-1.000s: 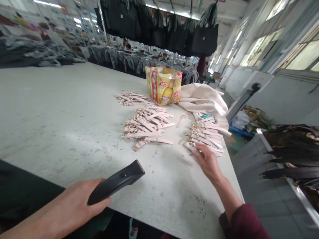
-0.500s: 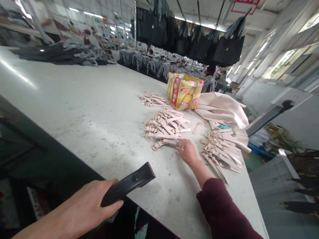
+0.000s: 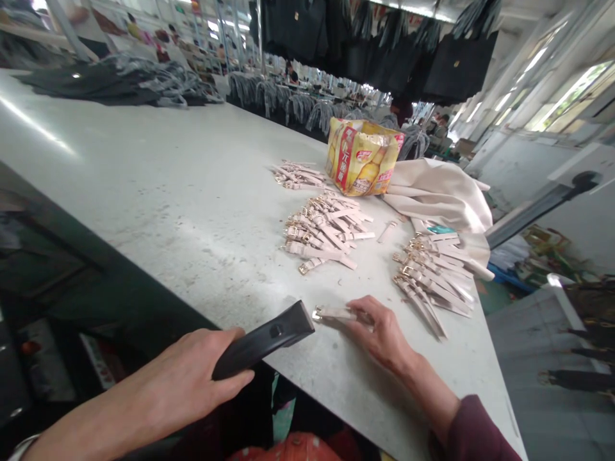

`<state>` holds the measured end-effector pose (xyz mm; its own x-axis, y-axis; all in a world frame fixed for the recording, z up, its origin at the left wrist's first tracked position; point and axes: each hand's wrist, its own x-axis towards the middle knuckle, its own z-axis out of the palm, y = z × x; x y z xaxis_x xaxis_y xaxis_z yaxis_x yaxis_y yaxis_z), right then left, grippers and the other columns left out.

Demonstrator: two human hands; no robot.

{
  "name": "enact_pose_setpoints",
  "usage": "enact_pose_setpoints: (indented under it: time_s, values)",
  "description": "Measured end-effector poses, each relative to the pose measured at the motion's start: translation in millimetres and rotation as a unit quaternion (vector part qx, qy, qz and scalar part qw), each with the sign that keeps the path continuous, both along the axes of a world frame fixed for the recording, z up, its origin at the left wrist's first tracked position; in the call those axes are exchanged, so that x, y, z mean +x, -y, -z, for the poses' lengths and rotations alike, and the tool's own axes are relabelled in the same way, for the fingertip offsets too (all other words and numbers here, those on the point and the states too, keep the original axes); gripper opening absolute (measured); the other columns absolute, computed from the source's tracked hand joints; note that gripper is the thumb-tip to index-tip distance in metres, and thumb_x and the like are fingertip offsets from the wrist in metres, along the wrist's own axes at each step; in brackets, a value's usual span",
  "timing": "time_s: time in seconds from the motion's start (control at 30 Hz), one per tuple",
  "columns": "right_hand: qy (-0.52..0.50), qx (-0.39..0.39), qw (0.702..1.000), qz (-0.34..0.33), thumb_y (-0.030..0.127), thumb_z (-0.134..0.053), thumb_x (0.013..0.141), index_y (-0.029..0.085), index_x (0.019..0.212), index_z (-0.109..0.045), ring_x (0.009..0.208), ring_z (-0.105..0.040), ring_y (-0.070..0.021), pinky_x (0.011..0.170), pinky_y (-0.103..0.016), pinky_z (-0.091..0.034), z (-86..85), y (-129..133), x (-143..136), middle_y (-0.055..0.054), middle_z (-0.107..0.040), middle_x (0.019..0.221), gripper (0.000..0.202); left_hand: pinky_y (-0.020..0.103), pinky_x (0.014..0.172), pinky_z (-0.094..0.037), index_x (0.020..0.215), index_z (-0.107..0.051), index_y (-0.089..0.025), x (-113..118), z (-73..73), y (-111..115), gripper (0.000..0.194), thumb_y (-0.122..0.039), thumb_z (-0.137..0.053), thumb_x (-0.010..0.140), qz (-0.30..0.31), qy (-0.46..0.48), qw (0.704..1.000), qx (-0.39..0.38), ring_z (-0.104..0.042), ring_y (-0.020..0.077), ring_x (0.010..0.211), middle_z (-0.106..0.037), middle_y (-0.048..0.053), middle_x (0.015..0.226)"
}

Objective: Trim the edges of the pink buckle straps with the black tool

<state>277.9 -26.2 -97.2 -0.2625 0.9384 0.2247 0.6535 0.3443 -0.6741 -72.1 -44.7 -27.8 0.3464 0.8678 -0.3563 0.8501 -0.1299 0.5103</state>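
Observation:
In my left hand (image 3: pixel 196 378), fingers closed round it, is a black hand-held tool (image 3: pixel 264 342) shaped like a hair clipper, its wide flat end pointing right. My right hand (image 3: pixel 382 330) pinches a pale pink buckle strap (image 3: pixel 336 312) low over the table. The strap's metal buckle points left, close to the tool's end but apart from it. Beyond my hands lies a pile of similar pale straps with gold buckles (image 3: pixel 327 227). A second strap pile (image 3: pixel 432 275) lies to the right, and a smaller one (image 3: pixel 298 174) farther back.
A yellow printed box (image 3: pixel 365 160) stands open behind the piles on the pale table (image 3: pixel 192 192). Beside it drapes pale pink material (image 3: pixel 437 192). Dark bags (image 3: pixel 120 80) lie at the far left; more dark bags (image 3: pixel 375 51) hang beyond. A single small strap piece (image 3: pixel 387 232) lies between two piles.
My right hand has drawn a strap off the near edge of the middle pile and brought it towards me. The black tool in my left hand has shifted slightly right.

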Motion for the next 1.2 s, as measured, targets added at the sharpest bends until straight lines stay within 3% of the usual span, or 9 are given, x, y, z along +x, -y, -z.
enact_pose_setpoints:
  time_s: [0.1, 0.17, 0.27, 0.57, 0.7, 0.83, 0.97, 1.13, 1.2]
  values:
    - [-0.018, -0.040, 0.999, -0.021, 0.015, -0.069, 0.090, 0.020, 0.108, -0.076, 0.085, -0.067, -0.0206, 0.077, -0.033, -0.057, 8.4, 34, 1, -0.008, -0.071, 0.102, 0.020, 0.034, 0.073, -0.055, 0.087, -0.072, -0.025, 15, -7.2, -2, 0.026, -0.047, -0.058, 0.083, 0.036, -0.049, 0.997, -0.037, -0.079, 0.0294, 0.084, -0.083, 0.005, 0.087]
    - [-0.037, -0.049, 0.998, -0.022, 0.017, -0.070, 0.091, 0.020, 0.108, -0.078, 0.091, -0.068, -0.0223, 0.079, -0.034, -0.057, 13.0, 44, 0, -0.010, -0.070, 0.108, 0.019, 0.034, 0.072, -0.054, 0.086, -0.070, -0.025, 25, -10.3, -4, 0.026, -0.047, -0.057, 0.085, 0.058, -0.083, 0.994, -0.046, -0.078, 0.0295, 0.083, -0.082, 0.006, 0.086]
    - [-0.059, -0.041, 0.997, -0.024, 0.014, -0.069, 0.090, 0.021, 0.107, -0.079, 0.095, -0.066, -0.0238, 0.081, -0.036, -0.056, 17.4, 46, -2, -0.011, -0.069, 0.107, 0.021, 0.034, 0.071, -0.052, 0.088, -0.071, -0.025, 38, -17.3, -8, 0.026, -0.047, -0.056, 0.087, 0.092, -0.111, 0.989, -0.038, -0.077, 0.0290, 0.084, -0.081, 0.007, 0.089]
    - [-0.105, -0.057, 0.992, -0.050, -0.001, -0.063, 0.076, 0.019, 0.098, -0.070, 0.088, -0.063, -0.0211, 0.078, -0.033, -0.055, 15.1, 42, -2, -0.009, -0.068, 0.105, 0.031, 0.035, 0.070, -0.050, 0.085, -0.074, -0.025, 85, -57.8, -42, 0.020, -0.039, -0.060, 0.081, 0.167, -0.182, 0.967, -0.058, -0.073, 0.0270, 0.079, -0.079, 0.008, 0.086]
    - [-0.119, -0.058, 0.990, -0.054, -0.001, -0.062, 0.074, 0.019, 0.097, -0.067, 0.091, -0.065, -0.0217, 0.081, -0.034, -0.056, 12.7, 39, 1, -0.010, -0.068, 0.108, 0.031, 0.033, 0.061, -0.045, 0.082, -0.072, -0.024, 103, -57.3, -51, 0.017, -0.037, -0.061, 0.080, 0.185, -0.202, 0.959, -0.069, -0.070, 0.0248, 0.071, -0.077, 0.008, 0.081]
    - [-0.116, -0.060, 0.990, -0.051, -0.001, -0.062, 0.071, 0.019, 0.097, -0.064, 0.094, -0.068, -0.0220, 0.083, -0.035, -0.059, 13.6, 36, 5, -0.012, -0.067, 0.121, 0.033, 0.033, 0.061, -0.044, 0.082, -0.071, -0.024, 116, -49.3, -46, 0.021, -0.040, -0.058, 0.083, 0.184, -0.219, 0.957, -0.056, -0.071, 0.0245, 0.072, -0.078, 0.008, 0.082]
    - [-0.092, -0.067, 0.993, -0.025, -0.003, -0.061, 0.070, 0.019, 0.094, -0.064, 0.102, -0.070, -0.0245, 0.088, -0.039, -0.060, 15.6, 37, 7, -0.016, -0.065, 0.134, 0.033, 0.034, 0.067, -0.046, 0.087, -0.072, -0.023, 113, -41.0, -44, 0.023, -0.041, -0.058, 0.084, 0.187, -0.191, 0.963, -0.038, -0.074, 0.0252, 0.078, -0.080, 0.008, 0.087]
    - [-0.082, -0.093, 0.992, -0.021, -0.003, -0.061, 0.073, 0.017, 0.094, -0.067, 0.101, -0.072, -0.0247, 0.089, -0.041, -0.060, 13.4, 38, 6, -0.019, -0.063, 0.142, 0.030, 0.030, 0.063, -0.047, 0.089, -0.074, -0.024, 81, -44.7, -50, 0.022, -0.040, -0.061, 0.081, 0.143, -0.175, 0.972, -0.071, -0.073, 0.0221, 0.072, -0.080, 0.003, 0.082]
    - [-0.085, -0.098, 0.991, -0.022, -0.002, -0.063, 0.074, 0.017, 0.092, -0.068, 0.100, -0.071, -0.0241, 0.089, -0.041, -0.060, 11.6, 38, 4, -0.018, -0.064, 0.140, 0.026, 0.029, 0.060, -0.045, 0.084, -0.073, -0.025, 70, -47.1, -49, 0.019, -0.037, -0.060, 0.081, 0.151, -0.166, 0.969, -0.101, -0.072, 0.0207, 0.068, -0.079, 0.002, 0.078]
